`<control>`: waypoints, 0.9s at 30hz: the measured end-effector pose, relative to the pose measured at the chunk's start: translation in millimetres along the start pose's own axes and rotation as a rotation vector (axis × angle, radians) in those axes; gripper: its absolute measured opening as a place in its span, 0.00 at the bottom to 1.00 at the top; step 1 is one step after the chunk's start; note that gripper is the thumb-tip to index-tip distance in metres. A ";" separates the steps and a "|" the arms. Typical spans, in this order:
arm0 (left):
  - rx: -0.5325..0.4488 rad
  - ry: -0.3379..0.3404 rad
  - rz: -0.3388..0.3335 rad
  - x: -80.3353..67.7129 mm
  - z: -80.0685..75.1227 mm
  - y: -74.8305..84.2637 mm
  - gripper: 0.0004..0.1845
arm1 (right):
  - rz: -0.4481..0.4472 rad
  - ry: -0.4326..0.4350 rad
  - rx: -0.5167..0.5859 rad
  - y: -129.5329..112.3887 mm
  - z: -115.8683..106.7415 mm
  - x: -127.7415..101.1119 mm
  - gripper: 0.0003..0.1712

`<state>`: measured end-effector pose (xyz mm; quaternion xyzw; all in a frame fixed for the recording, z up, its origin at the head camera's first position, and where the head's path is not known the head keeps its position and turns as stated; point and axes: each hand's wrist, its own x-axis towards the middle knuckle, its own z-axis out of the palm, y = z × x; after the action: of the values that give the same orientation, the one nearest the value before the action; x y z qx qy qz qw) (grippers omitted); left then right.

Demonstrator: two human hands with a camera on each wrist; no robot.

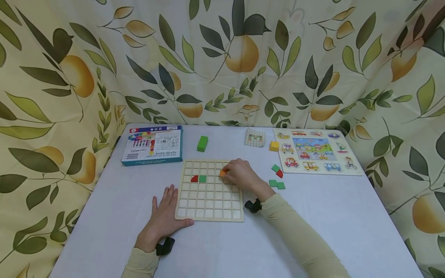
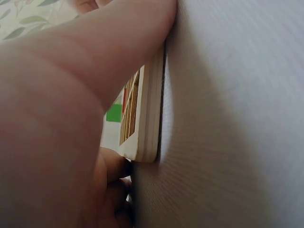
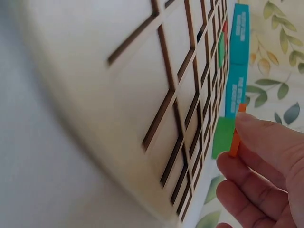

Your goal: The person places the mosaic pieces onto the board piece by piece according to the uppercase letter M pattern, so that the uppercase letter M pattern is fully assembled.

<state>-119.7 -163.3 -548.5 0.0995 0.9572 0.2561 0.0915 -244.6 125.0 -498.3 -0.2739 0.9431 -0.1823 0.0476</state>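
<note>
Right hand [image 1: 241, 175] pinches an orange tile [image 1: 221, 173] over the grid board [image 1: 209, 203]; left hand [image 1: 164, 217] lies spread at its near left corner.
The right hand hides cells beneath, so whether the orange tile touches the board is hard to tell. A red piece [image 1: 194, 178] and a green tile [image 1: 202, 178] sit side by side in it. Beyond are a blue box [image 1: 153, 148] and a green block [image 1: 202, 144]; loose green pieces [image 1: 281, 185] lie to the right, near a picture puzzle [image 1: 295, 172].

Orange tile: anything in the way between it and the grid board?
Nothing visible. The right hand pinches the orange tile over the grid board; the red piece and green tile on it sit farther left. Cells under the hand are hidden.
</note>
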 end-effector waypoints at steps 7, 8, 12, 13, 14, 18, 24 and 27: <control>0.007 -0.009 -0.003 0.4 1.0 -1.7 0.68 | -0.055 -0.009 -0.004 -9.1 5.3 7.2 0.15; 0.009 -0.011 -0.004 0.6 1.2 -2.0 0.68 | -0.065 -0.008 -0.005 -10.1 5.9 8.2 0.15; 0.006 -0.012 -0.002 1.3 1.2 -2.4 0.68 | -0.082 -0.013 -0.026 -14.0 8.5 11.8 0.15; 0.003 -0.012 -0.003 1.4 1.1 -2.4 0.68 | -0.081 -0.016 -0.028 -15.2 9.1 12.6 0.15; 0.000 -0.013 -0.003 1.4 1.0 -2.3 0.68 | -0.082 -0.018 -0.030 -16.5 9.5 13.3 0.15; 0.002 -0.016 -0.006 1.2 0.6 -2.1 0.68 | -0.086 -0.020 -0.034 -21.2 11.3 15.6 0.14; 0.004 -0.016 -0.008 1.0 0.1 -1.8 0.68 | -0.101 -0.018 -0.066 -27.3 13.9 17.9 0.13; 0.007 -0.018 -0.008 0.7 -0.3 -1.6 0.68 | -0.099 -0.019 -0.078 -30.3 14.5 18.5 0.12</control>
<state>-120.7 -164.6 -549.2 0.0984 0.9575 0.2515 0.1009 -242.3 86.8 -500.4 -0.3237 0.9343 -0.1449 0.0368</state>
